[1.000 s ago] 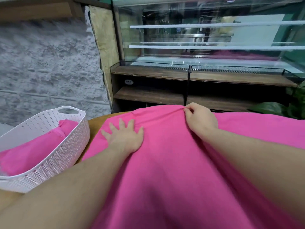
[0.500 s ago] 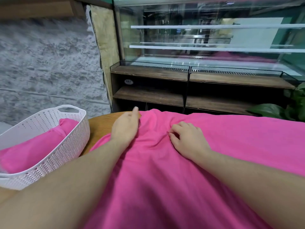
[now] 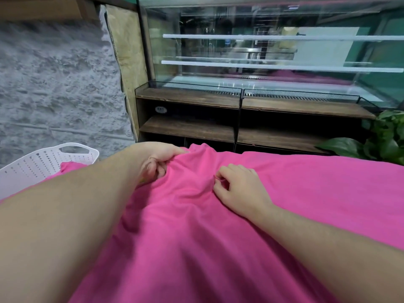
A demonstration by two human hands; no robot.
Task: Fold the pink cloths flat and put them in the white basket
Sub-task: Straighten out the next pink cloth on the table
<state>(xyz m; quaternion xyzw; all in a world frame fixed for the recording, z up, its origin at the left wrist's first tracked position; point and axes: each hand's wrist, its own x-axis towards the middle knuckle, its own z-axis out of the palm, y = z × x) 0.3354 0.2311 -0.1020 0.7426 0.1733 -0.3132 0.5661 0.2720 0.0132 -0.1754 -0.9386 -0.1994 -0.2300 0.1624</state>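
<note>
A large pink cloth (image 3: 306,204) covers most of the table in front of me. My left hand (image 3: 157,162) grips its far edge, fingers curled round a bunched fold that rises to a peak. My right hand (image 3: 238,184) lies on the cloth just right of that fold, fingertips curled and pinching the fabric. The white basket (image 3: 43,162) stands at the left, largely hidden behind my left forearm. Another pink cloth (image 3: 67,168) lies inside it.
A glass display case (image 3: 262,62) on dark wooden shelves (image 3: 188,125) stands close behind the table. A green plant (image 3: 384,141) sits at the right. A rough grey wall (image 3: 54,95) fills the left.
My left hand went from lying flat on the cloth to gripping its far edge and lifting it. My right hand let go of the far edge, drew back and pinched the fabric nearer me.
</note>
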